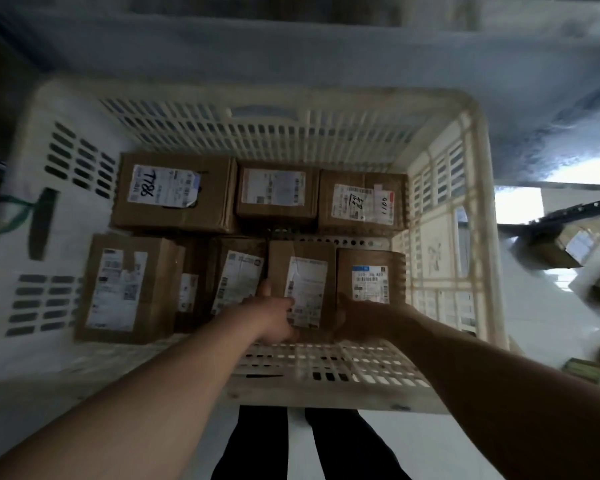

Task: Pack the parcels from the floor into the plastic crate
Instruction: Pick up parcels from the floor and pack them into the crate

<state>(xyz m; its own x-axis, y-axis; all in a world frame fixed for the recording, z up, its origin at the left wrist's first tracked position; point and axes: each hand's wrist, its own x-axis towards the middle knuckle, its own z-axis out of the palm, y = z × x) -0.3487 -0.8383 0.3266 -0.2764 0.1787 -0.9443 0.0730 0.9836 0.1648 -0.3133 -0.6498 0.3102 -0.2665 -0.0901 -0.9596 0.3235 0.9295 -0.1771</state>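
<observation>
A cream plastic crate (444, 109) with slotted walls fills the middle of the frame, seen from above. Brown cardboard parcels with white labels cover its bottom in two rows.

The upper row has three: a large box marked "T786" (174, 192) at the left, a smaller box (278, 194) in the middle, and a box with handwriting on its label (361, 202) at the right, close to the crate's right wall.

The lower row starts at the left with a tall box (125, 289), then a narrow box (189, 285) partly hidden, then a box with a slanted label (238, 271), then the held box (303, 282), and at the right a box with a blue-topped label (371, 275).

Both arms reach in from the bottom of the frame. The left hand (274, 317) grips the held box at its lower left edge, thumb up along the side. The right hand (357, 317) sits at the box's lower right corner and seems to grip it too, though it is in shadow and its fingers are hard to make out.

At the right edge of the frame, outside the crate, another parcel (568, 245) lies on the pale floor (430, 452). Dark trouser legs (253, 441) show at the bottom centre.
</observation>
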